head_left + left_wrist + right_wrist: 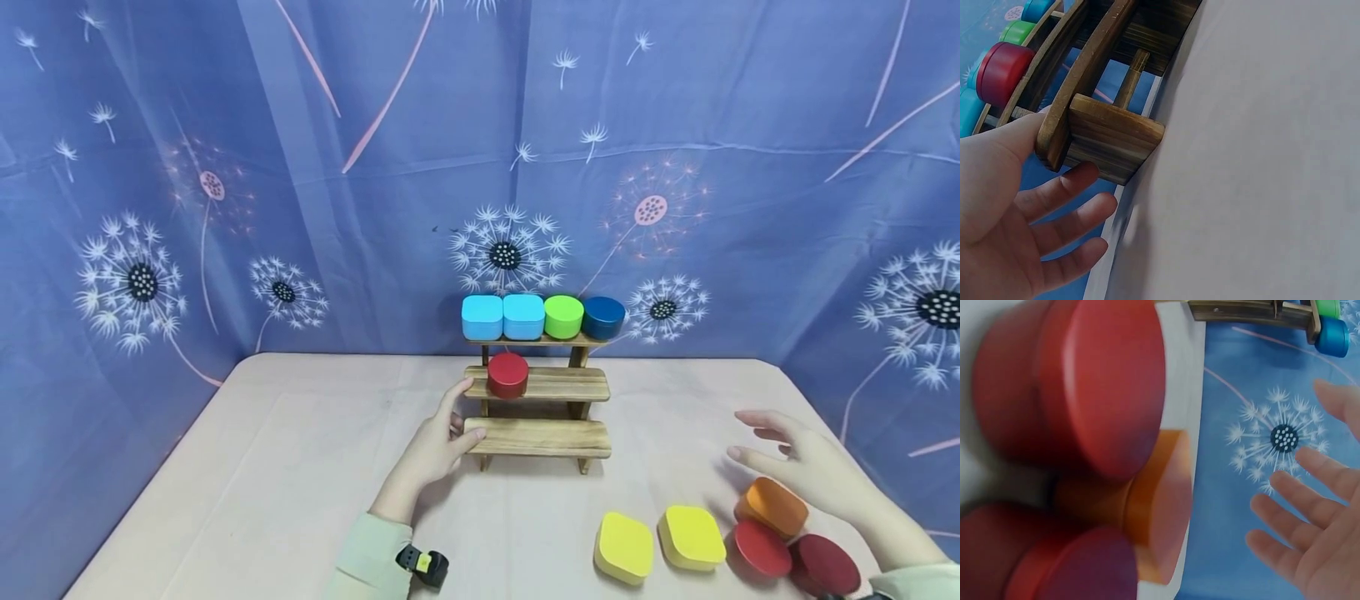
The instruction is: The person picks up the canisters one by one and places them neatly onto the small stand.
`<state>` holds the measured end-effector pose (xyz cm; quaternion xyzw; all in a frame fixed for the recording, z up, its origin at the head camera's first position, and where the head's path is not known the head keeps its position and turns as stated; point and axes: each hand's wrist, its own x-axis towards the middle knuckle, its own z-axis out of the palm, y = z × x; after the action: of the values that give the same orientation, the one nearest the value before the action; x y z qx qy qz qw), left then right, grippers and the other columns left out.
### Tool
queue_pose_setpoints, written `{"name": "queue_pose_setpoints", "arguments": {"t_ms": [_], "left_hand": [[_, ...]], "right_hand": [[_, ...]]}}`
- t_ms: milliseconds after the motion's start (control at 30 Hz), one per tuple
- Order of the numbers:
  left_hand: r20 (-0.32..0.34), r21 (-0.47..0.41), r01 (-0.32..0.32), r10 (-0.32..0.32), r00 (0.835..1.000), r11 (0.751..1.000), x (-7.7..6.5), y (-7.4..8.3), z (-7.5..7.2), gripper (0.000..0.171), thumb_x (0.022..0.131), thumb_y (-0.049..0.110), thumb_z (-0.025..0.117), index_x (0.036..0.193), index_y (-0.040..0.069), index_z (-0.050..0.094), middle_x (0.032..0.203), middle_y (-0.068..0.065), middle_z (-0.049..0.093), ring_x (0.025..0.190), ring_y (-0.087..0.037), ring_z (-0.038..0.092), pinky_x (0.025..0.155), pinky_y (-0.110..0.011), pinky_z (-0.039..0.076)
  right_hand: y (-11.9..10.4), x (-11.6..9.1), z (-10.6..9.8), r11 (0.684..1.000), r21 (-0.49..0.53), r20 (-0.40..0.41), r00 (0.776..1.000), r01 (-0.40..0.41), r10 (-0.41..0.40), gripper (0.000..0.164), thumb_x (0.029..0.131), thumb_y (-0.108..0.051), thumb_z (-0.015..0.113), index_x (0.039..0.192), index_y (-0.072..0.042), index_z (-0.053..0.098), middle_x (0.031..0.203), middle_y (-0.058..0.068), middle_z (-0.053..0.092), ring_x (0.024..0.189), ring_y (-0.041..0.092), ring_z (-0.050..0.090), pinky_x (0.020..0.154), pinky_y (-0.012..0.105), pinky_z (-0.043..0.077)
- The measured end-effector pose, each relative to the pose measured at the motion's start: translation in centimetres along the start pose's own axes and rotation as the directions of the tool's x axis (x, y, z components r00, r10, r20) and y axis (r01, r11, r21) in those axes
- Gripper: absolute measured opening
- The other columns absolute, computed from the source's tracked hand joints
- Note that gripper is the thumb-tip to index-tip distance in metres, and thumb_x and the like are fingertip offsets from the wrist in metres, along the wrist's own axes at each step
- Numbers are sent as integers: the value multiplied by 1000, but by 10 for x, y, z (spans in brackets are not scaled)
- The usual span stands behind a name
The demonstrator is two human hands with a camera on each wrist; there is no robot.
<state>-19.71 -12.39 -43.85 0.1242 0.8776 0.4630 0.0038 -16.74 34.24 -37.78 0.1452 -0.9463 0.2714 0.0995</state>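
Observation:
A three-step wooden stand (537, 438) holds a red round lidded tin (507, 376) at the left of its middle step. My left hand (429, 450) touches the stand's left end, its thumb at the lower step and a finger at the middle one. In the left wrist view, the other fingers (1075, 228) spread loosely beside the wooden leg. My right hand (802, 462) hovers with relaxed fingers and holds nothing. Close below it are an orange tin (772, 506), a red tin (762, 548) and a dark red tin (825, 565).
Along the top step stand two light blue tins (502, 317), a green one (563, 317) and a dark blue one (603, 318). Two yellow tins (624, 547) lie on the pale tabletop (262, 475) in front. A blue dandelion curtain (375, 233) hangs around the table.

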Motion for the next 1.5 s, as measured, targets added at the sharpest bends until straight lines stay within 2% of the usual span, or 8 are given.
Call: {"name": "queue_pose_setpoints", "arguments": {"t_ms": [267, 433, 533, 633, 833, 1100, 1333, 1500], "left_hand": [[-4, 8, -5, 5, 1000, 1000, 3, 0, 0, 74, 91, 33, 63, 148, 41, 16, 92, -8, 56, 70, -13, 55, 53, -27, 48], [7, -37, 12, -12, 1000, 999, 4, -1, -1, 74, 91, 35, 63, 147, 45, 15, 95, -10, 56, 66, -15, 56, 47, -29, 48], [7, -48, 12, -12, 1000, 999, 5, -2, -2, 74, 91, 36, 63, 146, 46, 15, 95, -10, 56, 64, -14, 56, 46, -29, 48], [3, -32, 7, -7, 1000, 999, 4, -2, -4, 74, 91, 36, 63, 146, 46, 15, 95, -10, 57, 65, -14, 56, 47, -29, 48], [-9, 6, -5, 5, 1000, 1000, 3, -1, -4, 74, 91, 34, 63, 147, 44, 15, 93, -8, 58, 67, -13, 56, 52, -29, 49], [-5, 16, -9, 9, 1000, 1000, -1, 0, -2, 74, 91, 32, 64, 147, 41, 17, 90, -7, 56, 68, -13, 55, 56, -27, 48], [-3, 4, -6, 6, 1000, 1000, -1, 1, -1, 74, 91, 32, 63, 147, 41, 17, 90, -7, 55, 66, -13, 55, 52, -27, 47], [-8, 12, -10, 10, 1000, 1000, -1, 1, -1, 74, 91, 32, 64, 148, 40, 18, 89, -7, 55, 68, -13, 54, 55, -27, 47]], "right_hand": [[16, -13, -2, 998, -51, 98, 994, -36, 41, 51, 79, -25, 76, 122, -2, 59, 117, 23, 61, 88, -15, 50, 66, 20, 46], [21, -21, 0, 996, -61, 152, 986, -63, 72, 58, 79, -26, 75, 126, 2, 54, 122, 28, 55, 95, 30, 64, 65, 22, 47], [21, -25, 3, 995, -55, 197, 976, -85, 95, 64, 80, -28, 75, 129, 5, 50, 126, 31, 51, 97, 46, 59, 65, 22, 46], [21, -27, 5, 992, -56, 245, 961, -116, 127, 69, 81, -31, 74, 133, 6, 45, 128, 33, 49, 100, 48, 57, 67, 27, 49], [24, -29, 8, 982, -62, 333, 923, -181, 191, 75, 85, -35, 69, 136, 10, 37, 128, 37, 46, 99, 47, 58, 75, 56, 50], [31, -35, 15, 974, -84, 357, 906, -211, 227, 68, 86, -37, 68, 131, 9, 43, 118, 27, 59, 98, 39, 61, 73, 41, 53], [33, -36, 18, 974, -151, 295, 933, -169, 207, 57, 82, -40, 71, 119, 1, 58, 108, 16, 64, 82, -6, 50, 66, 21, 45], [31, -32, 16, 975, -117, 315, 924, -187, 215, 59, 83, -38, 70, 122, 4, 56, 109, 15, 64, 83, -4, 51, 67, 21, 47]]}}
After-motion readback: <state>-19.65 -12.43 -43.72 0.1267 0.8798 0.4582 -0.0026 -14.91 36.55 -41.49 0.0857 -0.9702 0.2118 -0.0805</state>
